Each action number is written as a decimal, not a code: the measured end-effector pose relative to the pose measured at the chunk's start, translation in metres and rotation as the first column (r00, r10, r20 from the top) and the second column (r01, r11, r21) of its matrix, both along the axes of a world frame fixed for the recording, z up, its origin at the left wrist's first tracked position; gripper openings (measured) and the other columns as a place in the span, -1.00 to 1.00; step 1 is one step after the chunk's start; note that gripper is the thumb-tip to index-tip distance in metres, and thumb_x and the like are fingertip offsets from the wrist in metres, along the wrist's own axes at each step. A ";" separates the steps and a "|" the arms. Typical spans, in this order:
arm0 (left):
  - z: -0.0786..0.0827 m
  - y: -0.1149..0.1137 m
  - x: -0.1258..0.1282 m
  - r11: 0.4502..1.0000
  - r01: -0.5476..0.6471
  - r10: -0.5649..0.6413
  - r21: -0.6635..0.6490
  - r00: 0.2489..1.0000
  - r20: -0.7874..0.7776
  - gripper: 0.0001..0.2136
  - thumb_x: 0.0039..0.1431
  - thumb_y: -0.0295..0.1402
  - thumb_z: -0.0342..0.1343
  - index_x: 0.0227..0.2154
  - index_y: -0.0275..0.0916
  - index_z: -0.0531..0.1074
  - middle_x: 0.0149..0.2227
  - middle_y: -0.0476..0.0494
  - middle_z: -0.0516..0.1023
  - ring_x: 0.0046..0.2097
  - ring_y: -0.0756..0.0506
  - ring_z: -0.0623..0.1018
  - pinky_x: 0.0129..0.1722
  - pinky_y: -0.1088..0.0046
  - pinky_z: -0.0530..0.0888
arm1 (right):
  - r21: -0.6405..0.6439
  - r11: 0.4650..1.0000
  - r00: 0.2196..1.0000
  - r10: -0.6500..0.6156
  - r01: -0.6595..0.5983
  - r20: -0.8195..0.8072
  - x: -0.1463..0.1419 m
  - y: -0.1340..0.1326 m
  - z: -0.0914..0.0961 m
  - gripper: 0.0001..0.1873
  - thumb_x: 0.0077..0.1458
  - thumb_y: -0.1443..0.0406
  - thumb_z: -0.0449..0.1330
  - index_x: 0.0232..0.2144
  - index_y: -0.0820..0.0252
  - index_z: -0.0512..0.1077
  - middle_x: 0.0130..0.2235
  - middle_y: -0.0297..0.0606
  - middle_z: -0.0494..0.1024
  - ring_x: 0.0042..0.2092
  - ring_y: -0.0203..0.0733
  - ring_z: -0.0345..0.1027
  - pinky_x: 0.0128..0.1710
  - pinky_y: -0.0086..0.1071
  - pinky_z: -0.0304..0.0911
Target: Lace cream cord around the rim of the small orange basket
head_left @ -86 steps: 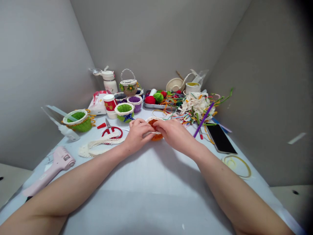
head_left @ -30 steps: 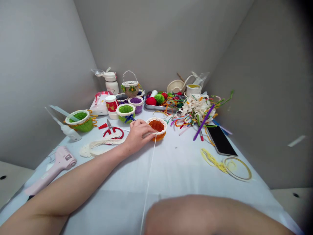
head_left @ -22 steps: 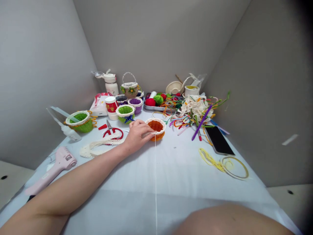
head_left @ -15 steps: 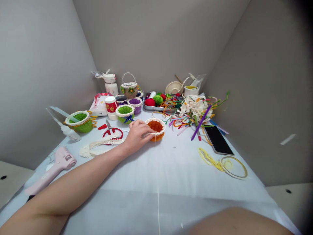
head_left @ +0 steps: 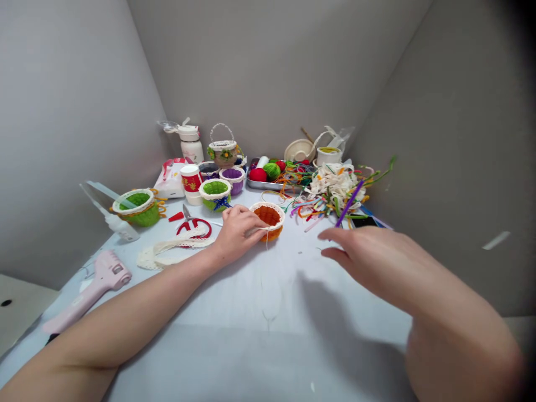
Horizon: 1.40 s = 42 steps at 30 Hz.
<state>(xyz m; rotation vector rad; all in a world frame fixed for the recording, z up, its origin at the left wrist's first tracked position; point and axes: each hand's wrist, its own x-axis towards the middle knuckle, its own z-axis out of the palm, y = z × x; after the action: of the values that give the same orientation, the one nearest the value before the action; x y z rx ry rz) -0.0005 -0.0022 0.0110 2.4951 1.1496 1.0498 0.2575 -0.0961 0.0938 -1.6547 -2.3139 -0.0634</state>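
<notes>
directly against left hand [head_left: 239, 232]: orange basket [head_left: 270, 216]

near table [head_left: 259, 357] open; orange basket [head_left: 273, 216] blocks ahead

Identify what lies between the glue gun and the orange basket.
The head view shows white lace nearer the glue gun, then the left hand, its fingers touching the orange basket.
</notes>
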 end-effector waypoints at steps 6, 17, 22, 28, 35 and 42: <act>-0.002 -0.003 0.004 1.000 -0.028 0.028 -0.007 1.000 -0.013 -0.88 0.21 -0.26 0.18 -0.23 -0.09 0.57 -0.19 -0.08 0.61 -0.06 -0.17 0.40 0.01 0.18 0.17 | -0.082 0.996 0.995 -0.052 0.045 -0.088 -0.044 0.030 -0.010 -0.71 0.16 0.18 0.20 -0.06 0.06 0.47 -0.45 -0.30 0.54 -0.44 -0.20 0.37 -0.43 -0.39 0.05; 0.033 0.002 -0.011 0.997 -0.049 0.052 -0.060 0.998 0.039 -0.89 0.12 -0.35 0.03 -0.30 -0.23 0.37 -0.24 -0.15 0.50 -0.20 -0.12 0.45 -0.18 0.33 0.37 | -0.066 0.995 0.941 0.047 -0.074 -0.335 -0.066 0.063 -0.070 -0.82 0.22 0.28 0.11 -0.18 0.12 0.47 -0.29 -0.27 0.60 -0.34 -0.23 0.41 -0.32 -0.43 0.11; 0.051 0.009 -0.023 0.863 -0.140 0.056 -0.486 0.981 -0.183 -0.64 0.24 -0.08 -0.08 -0.44 -0.24 0.43 -0.39 -0.11 0.53 -0.36 -0.11 0.46 -0.41 0.42 0.31 | -0.046 0.995 0.954 0.070 -0.087 -0.292 -0.062 0.066 -0.068 -0.81 0.22 0.30 0.10 -0.21 0.11 0.51 -0.33 -0.28 0.60 -0.35 -0.24 0.38 -0.35 -0.43 0.07; 0.050 0.012 -0.030 0.595 0.021 -0.095 -0.803 0.995 -0.044 -0.63 0.08 0.04 0.12 -0.43 -0.22 0.43 -0.59 0.06 0.30 -0.59 0.04 0.22 -0.61 0.51 0.06 | -0.056 0.987 0.936 0.127 -0.154 -0.328 -0.055 0.071 -0.068 -0.80 0.22 0.32 0.08 -0.23 0.13 0.52 -0.31 -0.27 0.60 -0.36 -0.27 0.37 -0.34 -0.44 0.08; 0.043 0.016 -0.028 0.745 0.180 -0.081 -0.643 0.980 0.181 -0.80 0.12 -0.20 0.15 -0.31 -0.20 0.36 -0.49 0.06 0.36 -0.46 0.02 0.37 -0.49 0.53 0.28 | -0.071 0.973 0.908 0.178 -0.221 -0.380 -0.050 0.075 -0.069 -0.81 0.20 0.32 0.10 -0.23 0.19 0.52 -0.33 -0.29 0.58 -0.43 -0.34 0.30 -0.35 -0.46 0.08; 0.021 0.029 -0.030 0.940 0.185 -0.167 -0.287 0.982 0.087 -0.86 0.22 -0.38 -0.01 -0.20 -0.20 0.38 -0.25 -0.06 0.47 -0.23 -0.04 0.46 -0.21 0.44 0.42 | -0.057 0.971 0.904 0.193 -0.232 -0.382 -0.050 0.075 -0.071 -0.84 0.17 0.34 0.14 -0.24 0.18 0.52 -0.36 -0.31 0.57 -0.43 -0.35 0.28 -0.37 -0.47 0.06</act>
<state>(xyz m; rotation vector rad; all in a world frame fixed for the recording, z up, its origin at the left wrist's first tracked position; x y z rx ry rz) -0.0302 0.0264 0.0323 2.2662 0.9635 0.8327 0.2078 -0.0216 0.0233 -1.3054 -2.2076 0.3902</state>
